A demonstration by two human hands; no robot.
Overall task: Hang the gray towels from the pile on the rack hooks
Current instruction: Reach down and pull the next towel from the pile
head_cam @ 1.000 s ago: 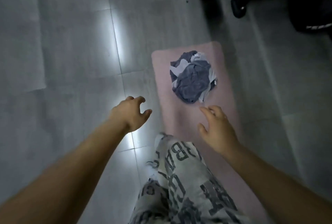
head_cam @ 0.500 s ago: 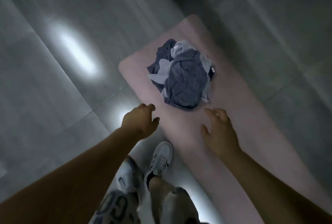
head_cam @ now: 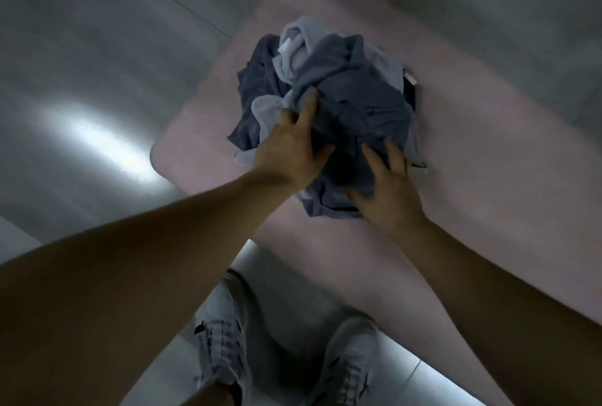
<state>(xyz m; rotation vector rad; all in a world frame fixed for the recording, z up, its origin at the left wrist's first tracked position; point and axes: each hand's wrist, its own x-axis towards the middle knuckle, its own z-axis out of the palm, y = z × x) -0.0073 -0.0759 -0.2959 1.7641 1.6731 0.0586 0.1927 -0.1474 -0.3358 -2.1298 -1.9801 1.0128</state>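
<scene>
**Both hands on the towel pile**

The pile of gray towels [head_cam: 351, 92] sits crumpled on a pink mat [head_cam: 472, 151] on the tiled floor [head_cam: 97, 47], just ahead of my white sneakers [head_cam: 221, 340]. My left hand [head_cam: 290, 151] digs into the pile's left side, fingers and thumb bunching a dark fold. My right hand [head_cam: 387, 187] lies on the near edge with fingers spread; through the blur I cannot tell whether it grips. Two small white tags [head_cam: 284, 47] stick out of the cloth, their print unreadable.
</scene>
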